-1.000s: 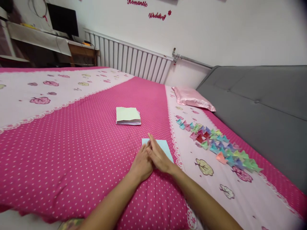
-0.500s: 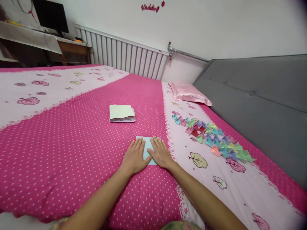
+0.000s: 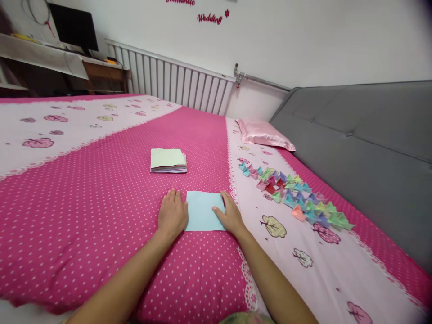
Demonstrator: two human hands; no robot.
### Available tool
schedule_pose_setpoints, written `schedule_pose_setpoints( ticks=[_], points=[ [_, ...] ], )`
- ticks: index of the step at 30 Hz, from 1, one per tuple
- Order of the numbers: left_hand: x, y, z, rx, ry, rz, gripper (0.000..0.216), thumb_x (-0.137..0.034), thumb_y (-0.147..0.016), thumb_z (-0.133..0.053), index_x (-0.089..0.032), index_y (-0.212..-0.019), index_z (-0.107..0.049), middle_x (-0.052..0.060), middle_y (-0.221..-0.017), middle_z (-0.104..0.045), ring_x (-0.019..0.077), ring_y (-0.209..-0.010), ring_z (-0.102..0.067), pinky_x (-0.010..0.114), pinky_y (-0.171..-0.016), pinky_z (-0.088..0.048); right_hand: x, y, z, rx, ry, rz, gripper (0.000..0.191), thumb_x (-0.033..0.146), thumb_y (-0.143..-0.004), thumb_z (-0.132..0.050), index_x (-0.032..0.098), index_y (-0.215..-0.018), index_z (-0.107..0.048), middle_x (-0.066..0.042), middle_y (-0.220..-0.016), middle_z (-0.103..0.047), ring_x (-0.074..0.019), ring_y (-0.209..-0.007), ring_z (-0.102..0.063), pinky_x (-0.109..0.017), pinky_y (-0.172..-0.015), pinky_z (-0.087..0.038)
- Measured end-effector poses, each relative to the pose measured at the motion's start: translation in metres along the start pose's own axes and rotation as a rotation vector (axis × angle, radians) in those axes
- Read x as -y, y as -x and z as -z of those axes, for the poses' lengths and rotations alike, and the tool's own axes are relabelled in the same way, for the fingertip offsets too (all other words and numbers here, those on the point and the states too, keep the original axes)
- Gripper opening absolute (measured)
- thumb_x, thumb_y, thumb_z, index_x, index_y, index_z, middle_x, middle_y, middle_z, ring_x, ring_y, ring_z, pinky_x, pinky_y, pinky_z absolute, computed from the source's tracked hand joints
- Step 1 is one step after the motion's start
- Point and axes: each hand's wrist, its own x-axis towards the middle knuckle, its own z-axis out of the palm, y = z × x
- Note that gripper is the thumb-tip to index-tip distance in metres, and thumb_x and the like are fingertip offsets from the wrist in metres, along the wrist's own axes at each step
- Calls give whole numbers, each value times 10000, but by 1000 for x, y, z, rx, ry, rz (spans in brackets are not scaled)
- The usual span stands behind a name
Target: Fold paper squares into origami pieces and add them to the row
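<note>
A light blue sheet of paper [image 3: 203,211] lies flat on the pink dotted bedspread in front of me. My left hand [image 3: 173,211] rests palm down at the sheet's left edge, fingers stretched out on the cloth and thumb against the paper's side. At the opposite edge is my right hand [image 3: 230,215], its thumb lying on the paper and its fingers stretched along the right border. Neither hand is closed around anything. Beyond the left hand sits a stack of paper sheets [image 3: 167,159] with a pale yellow-green one on top.
Several small folded paper shapes [image 3: 297,198] in many colours stand in rows to the right. Behind them is a pink satin pillow [image 3: 265,134] beside the grey headboard [image 3: 364,148]. A radiator [image 3: 168,74] runs along the wall; a desk with a monitor [image 3: 74,27] is at far left.
My hands have moved apart, the left one sliding leftward off the paper and the right one to its right edge. More of the blue sheet shows. The view has tilted slightly up.
</note>
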Motion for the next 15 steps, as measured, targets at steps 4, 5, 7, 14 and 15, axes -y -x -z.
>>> schedule_pose_setpoints(
  ticks=[4,5,7,14,15],
  points=[
    [-2,2,9,-174,207,68,410,-207,-840,-335,-19,-1181,-464,230,-1294,-419,285,-1216,-382,421,-973,-361,-6,-2,6,-111,-230,-155,517,277,-738,-517,118,-1226,-449,-134,-1142,-570,-208,-951,-582,-334,-826,-458],
    [-4,4,11,-207,250,59,404,-212,-842,-341,-29,-1180,-464,225,-1305,-407,286,-1217,-381,426,-972,-364,-8,-2,8,-111,-266,-196,506,288,-730,-532,127,-1205,-466,-118,-1071,-605,-199,-871,-605,-329,-782,-473],
    [-9,9,16,-240,315,8,395,-228,-847,-354,-50,-1182,-462,210,-1324,-390,279,-1217,-380,429,-975,-366,-12,-2,9,-89,-322,-256,512,323,-708,-569,141,-1179,-479,-75,-907,-646,-187,-752,-612,-324,-712,-480],
    [-25,28,33,-219,394,-104,392,-271,-860,-375,-104,-1210,-437,164,-1363,-353,251,-1225,-373,416,-980,-370,5,10,12,177,-829,-327,726,260,-664,-626,153,-1295,-283,85,-555,-498,-100,-459,-489,-205,-434,-385],
    [-27,30,35,-222,394,-118,393,-274,-863,-373,-107,-1214,-432,162,-1366,-348,247,-1232,-365,414,-986,-365,10,12,12,204,-878,-318,768,255,-663,-633,162,-1317,-241,89,-555,-497,-92,-451,-483,-201,-438,-386]
  ],
)
